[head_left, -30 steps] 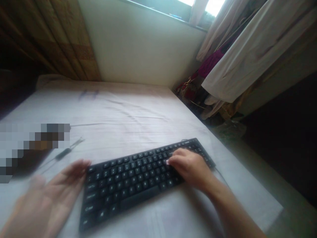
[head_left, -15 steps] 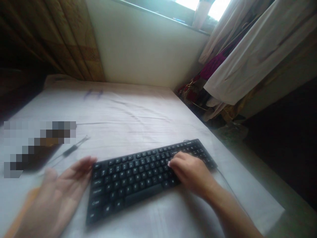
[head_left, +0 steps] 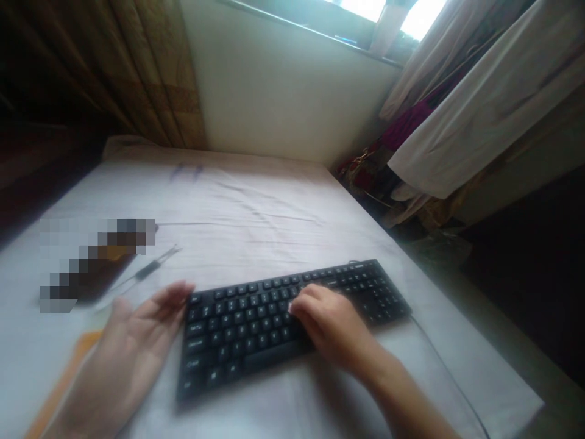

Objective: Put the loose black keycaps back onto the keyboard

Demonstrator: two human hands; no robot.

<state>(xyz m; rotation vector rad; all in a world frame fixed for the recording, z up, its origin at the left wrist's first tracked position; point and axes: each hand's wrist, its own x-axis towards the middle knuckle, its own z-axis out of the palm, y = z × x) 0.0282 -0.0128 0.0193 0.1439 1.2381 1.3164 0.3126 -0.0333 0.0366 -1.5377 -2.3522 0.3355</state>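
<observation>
A black keyboard (head_left: pixel 256 323) lies at a slant on the white sheet. My left hand (head_left: pixel 132 347) is beside its left end, fingers stretched out, with the fingertips at the upper left corner. Over the right-middle letter keys rests my right hand (head_left: pixel 326 323), its fingers closed in a pinch. A small pale spot shows at its fingertips; whether this is a nail or a held scrap I cannot make out. The keys beneath this hand are hidden.
A thin cord with a dark block (head_left: pixel 148 268) lies left of the keyboard, near a pixelated object (head_left: pixel 105 259). An orange strip (head_left: pixel 85 350) shows beside my left hand. The keyboard's cable (head_left: pixel 450 372) runs toward the front right. Clothes (head_left: pixel 461 110) hang at the right.
My right hand has moved left across the keys, from the right side of the letter block toward its middle. My left hand stays at the keyboard's left end. The whole view has shifted slightly.
</observation>
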